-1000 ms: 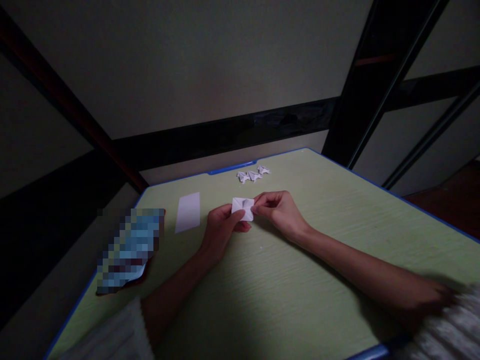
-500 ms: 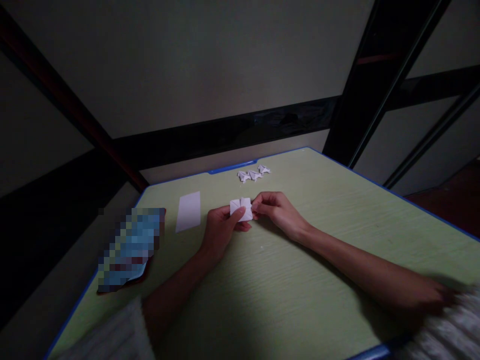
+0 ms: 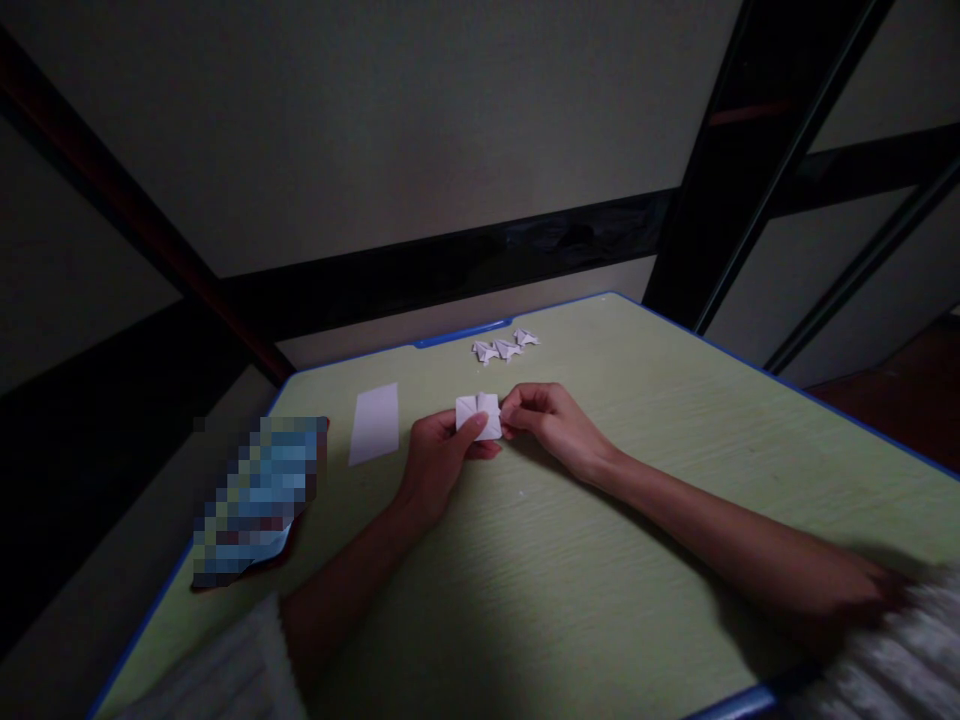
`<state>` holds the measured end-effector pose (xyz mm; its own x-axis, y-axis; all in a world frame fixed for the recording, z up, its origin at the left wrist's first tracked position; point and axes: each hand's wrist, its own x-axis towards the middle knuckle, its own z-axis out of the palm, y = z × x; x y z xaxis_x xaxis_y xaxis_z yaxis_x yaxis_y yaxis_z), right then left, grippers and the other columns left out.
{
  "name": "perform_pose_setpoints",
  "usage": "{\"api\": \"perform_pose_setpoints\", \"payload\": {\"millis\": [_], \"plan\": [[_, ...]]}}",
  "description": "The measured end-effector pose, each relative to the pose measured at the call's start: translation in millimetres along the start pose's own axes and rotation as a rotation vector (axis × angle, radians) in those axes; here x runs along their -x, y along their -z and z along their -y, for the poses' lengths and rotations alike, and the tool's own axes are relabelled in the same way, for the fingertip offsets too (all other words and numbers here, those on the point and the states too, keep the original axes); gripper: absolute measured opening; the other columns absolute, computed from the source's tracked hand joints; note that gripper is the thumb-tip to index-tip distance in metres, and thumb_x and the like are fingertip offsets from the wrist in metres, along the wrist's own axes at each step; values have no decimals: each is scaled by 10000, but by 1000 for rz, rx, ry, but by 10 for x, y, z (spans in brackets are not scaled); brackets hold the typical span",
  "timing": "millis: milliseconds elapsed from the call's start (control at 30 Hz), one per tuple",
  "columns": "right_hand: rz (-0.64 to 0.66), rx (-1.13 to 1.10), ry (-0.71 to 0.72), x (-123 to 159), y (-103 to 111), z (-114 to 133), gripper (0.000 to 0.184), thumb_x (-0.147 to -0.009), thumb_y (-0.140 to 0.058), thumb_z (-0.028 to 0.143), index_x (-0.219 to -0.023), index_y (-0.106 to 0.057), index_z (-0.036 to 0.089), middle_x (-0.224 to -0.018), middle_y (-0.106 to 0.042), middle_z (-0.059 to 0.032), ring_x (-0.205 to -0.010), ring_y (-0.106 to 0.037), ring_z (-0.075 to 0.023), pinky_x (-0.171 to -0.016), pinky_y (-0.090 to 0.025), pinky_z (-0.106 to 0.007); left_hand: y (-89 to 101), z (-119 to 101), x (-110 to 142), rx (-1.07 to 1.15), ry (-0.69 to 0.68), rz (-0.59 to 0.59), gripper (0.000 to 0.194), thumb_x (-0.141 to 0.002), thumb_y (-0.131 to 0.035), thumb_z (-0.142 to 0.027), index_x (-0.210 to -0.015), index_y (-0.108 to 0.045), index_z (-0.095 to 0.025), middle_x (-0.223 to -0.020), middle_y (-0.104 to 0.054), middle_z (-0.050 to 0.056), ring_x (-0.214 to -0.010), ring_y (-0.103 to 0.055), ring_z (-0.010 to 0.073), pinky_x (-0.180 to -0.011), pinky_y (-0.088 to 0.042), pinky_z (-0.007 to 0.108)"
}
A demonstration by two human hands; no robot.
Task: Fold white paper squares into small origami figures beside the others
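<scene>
A dim room with a pale green table set close to a panelled wall.
The table (image 3: 660, 400) has a blue rim (image 3: 825, 405) and a blue strip (image 3: 461, 334) at its far edge; its near part falls into shadow. Behind it, grey panels (image 3: 450, 120) are crossed by a glossy black band (image 3: 465, 263). A dark reddish post (image 3: 112, 192) slants at left, a black upright section (image 3: 720, 200) stands at right, and reddish-brown floor (image 3: 900, 360) shows far right.
</scene>
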<state>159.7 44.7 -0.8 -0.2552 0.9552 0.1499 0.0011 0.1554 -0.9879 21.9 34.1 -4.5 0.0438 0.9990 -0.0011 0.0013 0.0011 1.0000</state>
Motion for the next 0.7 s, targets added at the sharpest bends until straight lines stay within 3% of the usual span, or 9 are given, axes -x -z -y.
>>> {"api": "perform_pose_setpoints", "payload": {"millis": [700], "plan": [[4,-137,-69,14,-51,43,73,-605,-476,105,-539,-497,128,-505,-512,14,-495,-465,-83,-554,-352,-243,0,-6,0,-58,-48,-46,226,-643,-592,-302,-711,-651,-96,-564,-646,27,-464,-561,103,-457,-434,196]]}}
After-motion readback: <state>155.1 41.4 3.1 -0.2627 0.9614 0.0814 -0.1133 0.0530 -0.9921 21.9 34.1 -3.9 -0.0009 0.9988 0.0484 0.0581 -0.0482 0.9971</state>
